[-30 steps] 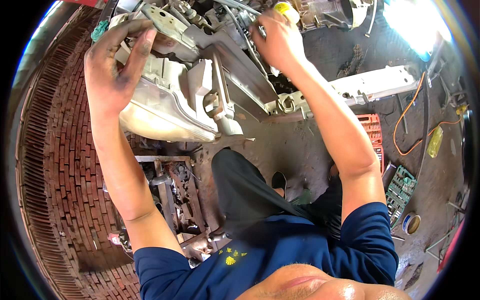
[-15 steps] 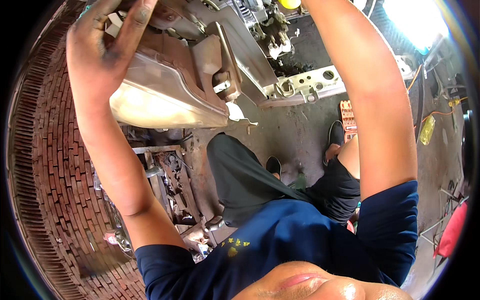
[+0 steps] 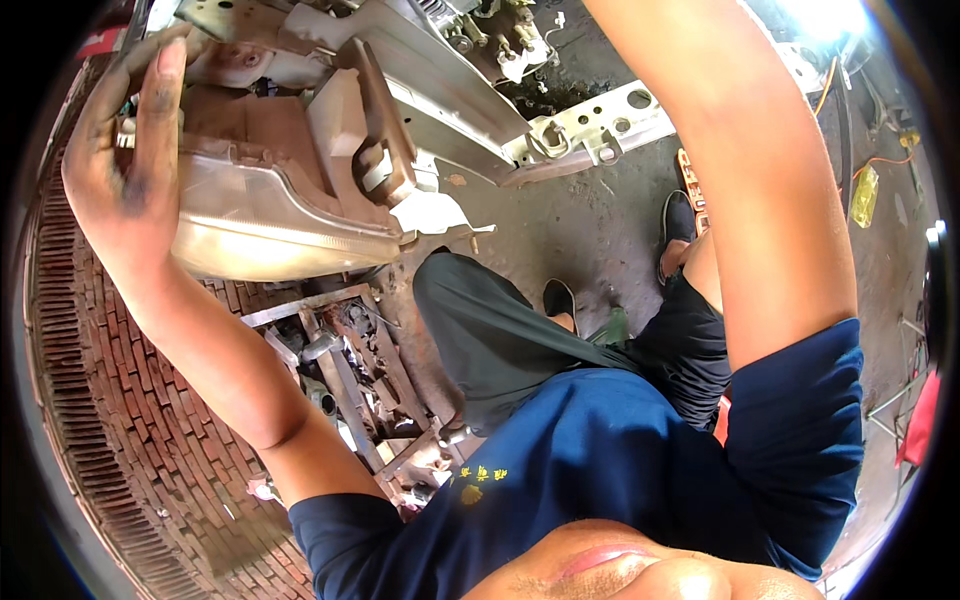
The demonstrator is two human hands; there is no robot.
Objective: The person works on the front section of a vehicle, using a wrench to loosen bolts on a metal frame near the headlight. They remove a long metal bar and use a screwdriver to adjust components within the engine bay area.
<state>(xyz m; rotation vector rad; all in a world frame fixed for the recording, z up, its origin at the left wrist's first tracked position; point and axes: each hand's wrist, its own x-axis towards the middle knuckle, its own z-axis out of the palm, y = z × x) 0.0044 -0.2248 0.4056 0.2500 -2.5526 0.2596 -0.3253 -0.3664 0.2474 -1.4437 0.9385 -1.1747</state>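
A car headlight (image 3: 285, 225) with a clear, yellowed lens and a dusty brown housing sits at the upper left, against the car's grey bodywork (image 3: 450, 110). My left hand (image 3: 135, 150), darkened with grime, is at its outer end. The thumb lies straight along the near side and the fingers curve round behind, with a small pale piece showing between them. How firmly they press cannot be seen. My right forearm (image 3: 730, 150) reaches up over the car's front and leaves the picture at the top, so that hand is out of sight.
A pale perforated crossmember (image 3: 590, 135) runs across the car's front. Below the headlight stands a metal frame (image 3: 340, 350) with assorted parts. Beside my foot lies an orange tool case (image 3: 692, 190). A bright lamp (image 3: 825, 15) shines at upper right; a brick surface (image 3: 150, 400) spans the left.
The whole view has shifted, putting the headlight and bodywork further left. My left hand has moved left and slightly down with them. A yellow object near the top is no longer in view.
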